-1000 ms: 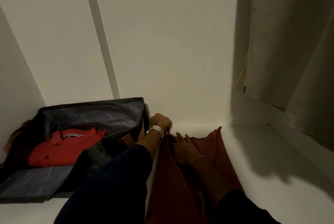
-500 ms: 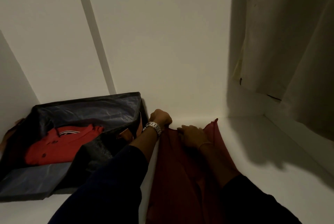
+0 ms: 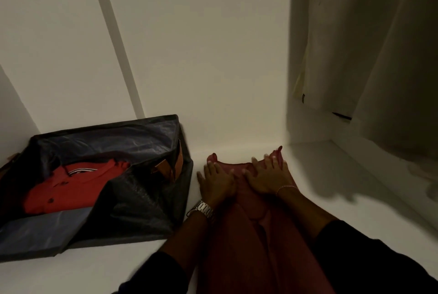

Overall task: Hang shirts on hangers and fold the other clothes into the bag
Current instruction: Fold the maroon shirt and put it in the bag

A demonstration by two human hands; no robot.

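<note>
Both hands lie flat on a dark maroon soft-fabric garment (image 3: 258, 241) spread lengthwise on the white shelf floor (image 3: 331, 199), its far end reaching almost to the back wall and its near end running out of view toward the person. The left hand (image 3: 216, 183) presses the garment's far-left corner with straight, spread fingers, a metal watch (image 3: 202, 209) at its wrist; the right hand (image 3: 267, 178) presses beside it, near the far-right corner, fingers likewise straight, a thin bracelet (image 3: 285, 187) at the wrist. Neither grip is clenched on the cloth: both are released palms that flatten rather than grasp. Just to the left, on the same shelf floor against the back-left corner, stands a dark blue-black fabric storage bag (image 3: 123, 142) with its top open, and a folded red polo shirt (image 3: 71, 187) lies inside it. A pale hanging garment (image 3: 369, 56) occupies the right side. The step in hand looks like smoothing before a fold. To do it well, the palms should sweep outward from the middle crease toward the edges, so the ridge running down the cloth is pressed out, and the far corners should be squared with each other before anything is folded over.
</note>
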